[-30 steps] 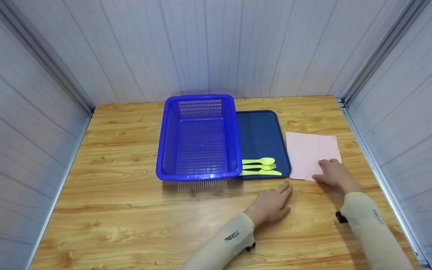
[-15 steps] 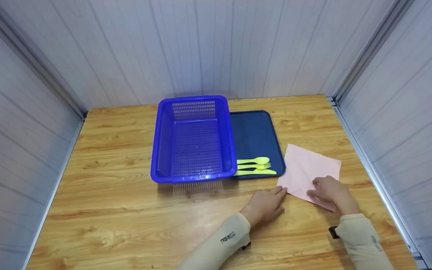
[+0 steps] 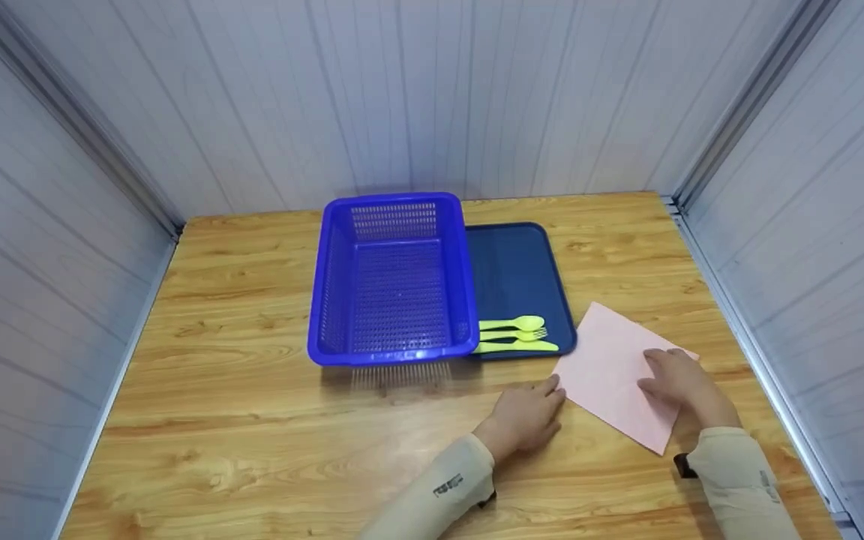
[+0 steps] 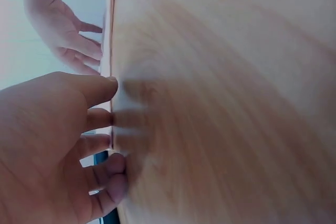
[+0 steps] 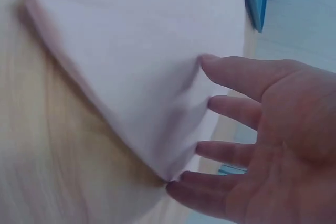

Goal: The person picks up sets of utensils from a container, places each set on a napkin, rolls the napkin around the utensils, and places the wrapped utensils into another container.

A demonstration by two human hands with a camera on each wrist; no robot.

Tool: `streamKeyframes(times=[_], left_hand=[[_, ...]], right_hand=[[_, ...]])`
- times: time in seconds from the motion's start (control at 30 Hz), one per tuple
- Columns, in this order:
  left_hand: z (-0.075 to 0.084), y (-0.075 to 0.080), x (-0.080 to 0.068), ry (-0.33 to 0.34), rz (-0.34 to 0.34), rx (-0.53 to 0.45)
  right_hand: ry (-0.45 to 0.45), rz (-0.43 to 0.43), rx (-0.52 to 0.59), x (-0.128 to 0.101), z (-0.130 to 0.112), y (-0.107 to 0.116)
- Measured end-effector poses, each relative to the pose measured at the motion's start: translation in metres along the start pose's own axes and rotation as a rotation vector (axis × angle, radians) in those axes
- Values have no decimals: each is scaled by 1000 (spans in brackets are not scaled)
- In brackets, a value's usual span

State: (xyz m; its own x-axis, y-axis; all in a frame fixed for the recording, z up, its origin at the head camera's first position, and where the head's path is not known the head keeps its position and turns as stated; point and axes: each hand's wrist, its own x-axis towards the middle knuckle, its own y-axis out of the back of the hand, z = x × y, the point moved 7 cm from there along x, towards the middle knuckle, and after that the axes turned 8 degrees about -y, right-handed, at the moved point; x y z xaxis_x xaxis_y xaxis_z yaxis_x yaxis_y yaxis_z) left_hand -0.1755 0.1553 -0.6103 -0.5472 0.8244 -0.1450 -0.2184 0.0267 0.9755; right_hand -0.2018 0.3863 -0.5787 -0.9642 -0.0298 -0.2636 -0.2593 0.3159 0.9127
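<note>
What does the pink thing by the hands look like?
On the wooden table, just right of the dark blue tray with the yellow-green cutlery, lies a flat pink napkin. It is turned like a diamond under the right hand: the only pink, soft thing there.
</note>
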Motion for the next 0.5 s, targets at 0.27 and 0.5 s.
streamKeyframes(times=[0.27, 0.5], left_hand=[[-3, -2, -29, 74, -44, -60], [-7, -3, -67, 133, -18, -79]], right_hand=[[-116, -191, 75, -22, -19, -4], [-194, -273, 54, -51, -45, -24]])
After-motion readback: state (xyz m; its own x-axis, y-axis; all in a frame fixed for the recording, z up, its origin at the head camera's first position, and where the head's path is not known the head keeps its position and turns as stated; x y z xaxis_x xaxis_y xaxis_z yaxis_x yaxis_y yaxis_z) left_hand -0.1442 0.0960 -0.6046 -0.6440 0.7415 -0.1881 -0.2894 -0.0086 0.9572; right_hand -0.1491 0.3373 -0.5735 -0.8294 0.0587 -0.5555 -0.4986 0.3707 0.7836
